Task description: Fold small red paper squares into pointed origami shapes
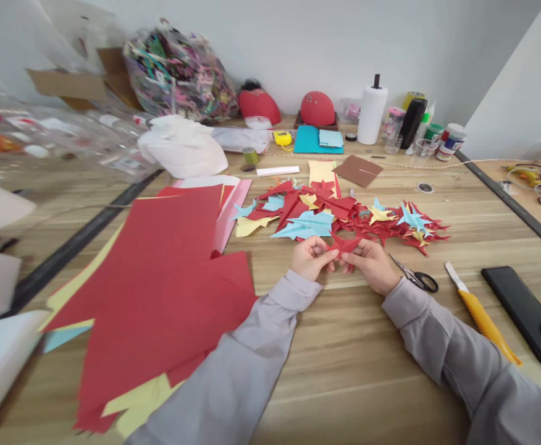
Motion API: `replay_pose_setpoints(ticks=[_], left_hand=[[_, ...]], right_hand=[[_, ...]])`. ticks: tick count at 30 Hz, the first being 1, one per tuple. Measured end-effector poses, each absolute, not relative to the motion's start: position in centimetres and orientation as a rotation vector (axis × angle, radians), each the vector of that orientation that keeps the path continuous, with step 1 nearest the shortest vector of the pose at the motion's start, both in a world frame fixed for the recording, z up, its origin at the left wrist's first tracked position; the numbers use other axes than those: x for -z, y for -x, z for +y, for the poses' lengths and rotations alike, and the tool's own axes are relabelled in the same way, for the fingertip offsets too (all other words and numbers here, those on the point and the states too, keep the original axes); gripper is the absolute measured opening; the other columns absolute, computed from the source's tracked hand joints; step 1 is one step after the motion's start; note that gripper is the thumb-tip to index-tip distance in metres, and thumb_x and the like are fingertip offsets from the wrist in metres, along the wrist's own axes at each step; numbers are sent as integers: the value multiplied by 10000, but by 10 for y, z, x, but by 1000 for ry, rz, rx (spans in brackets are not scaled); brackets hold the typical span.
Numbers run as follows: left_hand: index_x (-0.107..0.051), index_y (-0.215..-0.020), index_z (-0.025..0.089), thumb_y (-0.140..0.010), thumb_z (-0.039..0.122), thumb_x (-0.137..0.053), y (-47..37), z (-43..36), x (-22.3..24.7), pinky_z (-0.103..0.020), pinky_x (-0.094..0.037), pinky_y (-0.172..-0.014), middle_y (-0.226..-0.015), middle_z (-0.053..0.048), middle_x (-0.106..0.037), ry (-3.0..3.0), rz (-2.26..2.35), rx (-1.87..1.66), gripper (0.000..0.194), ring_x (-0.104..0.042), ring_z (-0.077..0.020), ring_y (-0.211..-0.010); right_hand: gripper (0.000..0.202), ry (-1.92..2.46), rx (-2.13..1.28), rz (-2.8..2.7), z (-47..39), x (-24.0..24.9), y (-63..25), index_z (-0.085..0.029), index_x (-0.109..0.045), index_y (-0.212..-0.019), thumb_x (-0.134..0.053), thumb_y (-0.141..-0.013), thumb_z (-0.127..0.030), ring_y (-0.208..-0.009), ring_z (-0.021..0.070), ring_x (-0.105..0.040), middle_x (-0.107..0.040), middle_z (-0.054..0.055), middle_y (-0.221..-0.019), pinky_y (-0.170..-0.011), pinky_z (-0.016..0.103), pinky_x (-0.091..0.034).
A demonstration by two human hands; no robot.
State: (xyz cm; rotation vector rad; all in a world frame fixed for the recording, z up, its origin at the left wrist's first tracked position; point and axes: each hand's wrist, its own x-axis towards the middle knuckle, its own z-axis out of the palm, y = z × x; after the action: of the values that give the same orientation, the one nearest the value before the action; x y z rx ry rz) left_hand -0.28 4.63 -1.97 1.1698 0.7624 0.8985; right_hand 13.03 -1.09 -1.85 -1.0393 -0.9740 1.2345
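Red paper, a small folded piece (343,246), sits pinched between both hands at centre frame, low over the wooden table (344,364). The left hand (311,258) grips its left end with thumb and fingertips closed narrowly; the right hand (371,266) does the same at the right end, so the piece spans the gap between them, seemingly braced from both sides for creasing. Both grey sleeves rest on the tabletop.

Just above the hands lies a heap of finished folded shapes (344,216) in red, blue and yellow, close enough to drop a piece onto. Scissors (416,277) and a yellow utility knife (481,318) lie right of the right wrist, a black phone (525,314) beyond them. Large red sheets (159,278) fan across the lower left, within the left arm's reach. Bottles, a paper towel roll (371,111) and clutter line the wall along the top.
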Motion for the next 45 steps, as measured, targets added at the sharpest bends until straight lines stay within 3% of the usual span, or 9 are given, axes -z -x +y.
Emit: replay_pose_setpoints(ticks=[14, 20, 33, 45], left_hand=[[-464, -690, 154, -457, 315, -800, 3, 46, 20, -209, -432, -367, -463, 20, -613, -1163, 717, -881, 439, -530, -104, -345], [-464, -703, 155, -475, 309, -794, 5, 48, 21, -191, -399, -342, -441, 23, -604, -1173, 723, -862, 431, -512, -101, -318], [-504, -857, 129, -506, 301, -772, 7, 53, 21, -235, -451, -379, -537, -30, -657, -1026, 672, -754, 474, -607, -173, -424], [-500, -839, 129, -486, 287, -789, 4, 48, 25, -229, -475, -410, -512, 19, -620, -1158, 711, -876, 483, -560, -112, -395]], right_hand=[[181, 1011, -1228, -992, -11, 21, -131, -146, -612, -769, -694, -670, -274, -448, 91, -558, -641, -6, -589, -446, 216, -434], [247, 1045, -1241, -1008, -12, 19, -130, -144, -618, -796, -733, -613, -264, -455, 90, -550, -635, -9, -591, -441, 209, -429], [165, 1051, -1230, -926, -9, 22, -133, -147, -614, -773, -687, -644, -218, -451, 87, -543, -630, -11, -595, -450, 213, -387], [243, 1040, -1149, -989, -11, 18, -126, -170, -616, -780, -738, -588, -254, -563, 107, -545, -631, -10, -661, -526, 240, -437]])
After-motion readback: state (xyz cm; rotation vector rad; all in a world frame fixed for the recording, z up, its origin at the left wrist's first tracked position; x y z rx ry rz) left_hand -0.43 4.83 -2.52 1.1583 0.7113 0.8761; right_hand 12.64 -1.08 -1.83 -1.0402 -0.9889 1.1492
